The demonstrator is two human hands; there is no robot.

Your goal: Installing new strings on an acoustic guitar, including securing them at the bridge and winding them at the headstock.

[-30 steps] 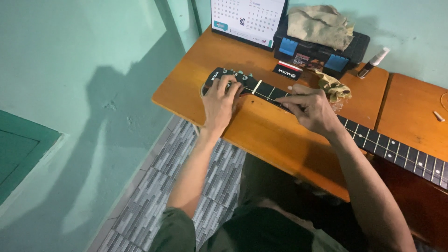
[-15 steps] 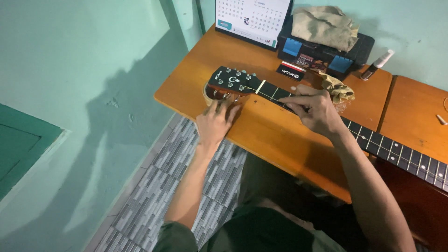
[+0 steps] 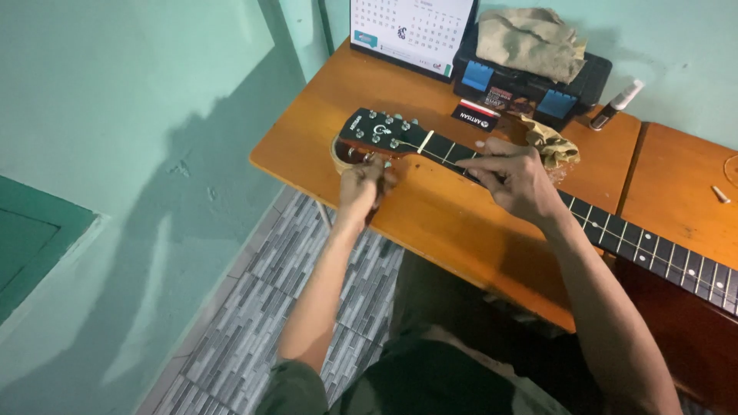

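A guitar lies across the orange wooden table (image 3: 453, 223), its black headstock (image 3: 378, 131) with silver tuning pegs pointing left. My left hand (image 3: 364, 181) is closed on a tuning peg at the near edge of the headstock. My right hand (image 3: 513, 174) rests on the dark fretted neck (image 3: 646, 246) just past the nut, fingers pressing on the strings. The guitar body is mostly out of view at the right.
A desk calendar (image 3: 411, 31) stands at the back. Beside it a black case (image 3: 530, 81) carries a folded cloth (image 3: 530, 42). A small bottle (image 3: 615, 104), a crumpled rag (image 3: 550, 142) and a small packet (image 3: 474, 117) lie nearby. Grey tiled floor (image 3: 261, 307) and a green wall are to the left.
My left hand slid off the top of the headstock toward me and now grips a peg on its near edge. My right hand stayed on the neck.
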